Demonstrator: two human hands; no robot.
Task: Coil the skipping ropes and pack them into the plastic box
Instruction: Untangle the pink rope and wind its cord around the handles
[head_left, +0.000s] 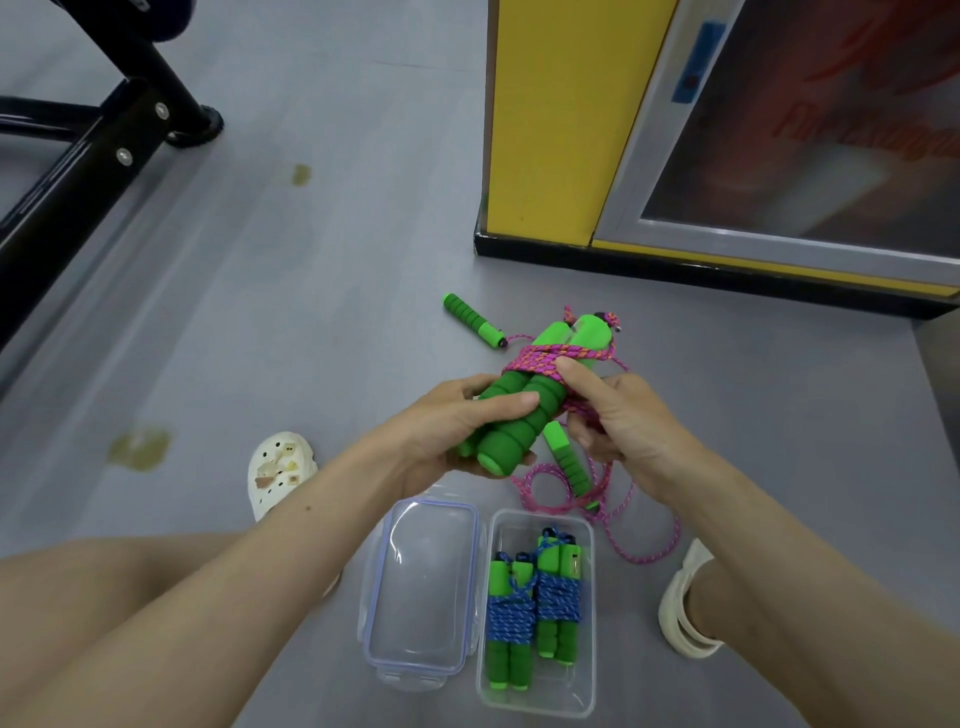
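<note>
My left hand (457, 426) grips the foam ends of two green handles (524, 410) held side by side above the floor. Pink rope (545, 358) is wound round their upper part. My right hand (618, 421) pinches the pink rope beside the handles, its forefinger lying on the coil. Below, the clear plastic box (586, 623) stands open on the floor with two blue-rope bundles (535, 608) inside. A second pink rope (644, 551) lies loose on the floor, one green handle (569, 460) under my hands and another green handle (472, 319) farther off.
The box lid (421, 587) lies upside down left of the box. My feet in white clogs (278, 470) flank the box. A yellow cabinet (550, 130) with a black base stands ahead right; a black metal frame (104, 135) is at upper left.
</note>
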